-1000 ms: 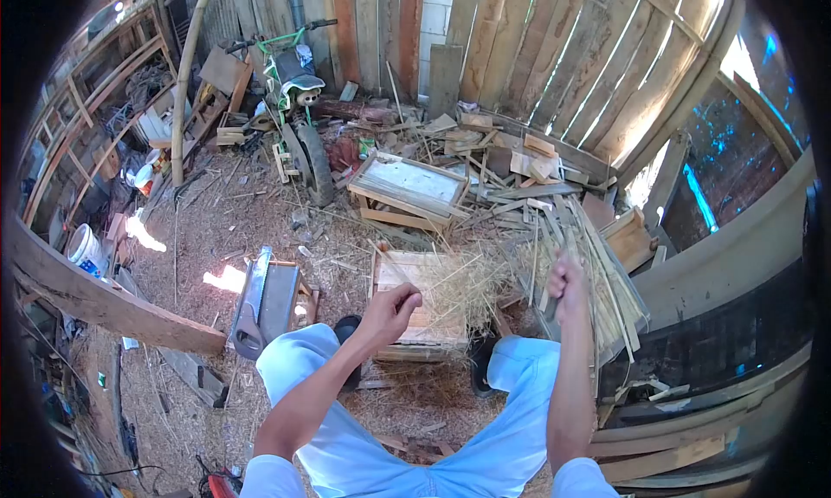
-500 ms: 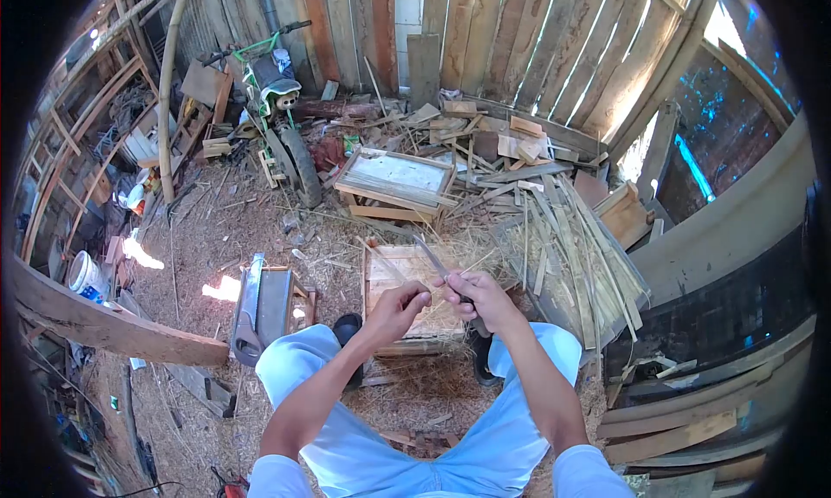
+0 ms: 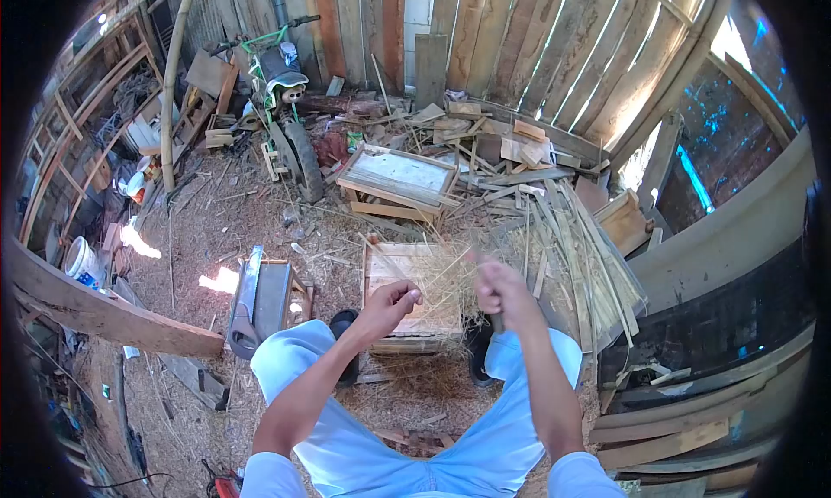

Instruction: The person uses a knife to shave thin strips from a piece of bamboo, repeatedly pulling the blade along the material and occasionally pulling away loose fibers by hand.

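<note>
My left hand (image 3: 389, 309) is closed, thumb against the fingers, above the wooden box (image 3: 385, 268) between my feet; a thin strip seems to run from it, too fine to make out well. To its right, my right hand (image 3: 504, 292) is wrapped round the dark handle of a knife, and the blade is smeared by motion. Straw-like shavings (image 3: 459, 281) lie over the right part of the box, below and between my hands.
A saw (image 3: 245, 312) rests on a small bench at the left. Long thin strips (image 3: 576, 255) are heaped at the right. Farther forward are a wooden frame with a white panel (image 3: 394, 171), scrap wood, and a green bike (image 3: 290, 108). A white bucket (image 3: 82, 262) stands far left.
My right hand has moved right and slightly away from my left hand, with the knife in it. My left hand has shifted a little left. The view has shifted slightly.
</note>
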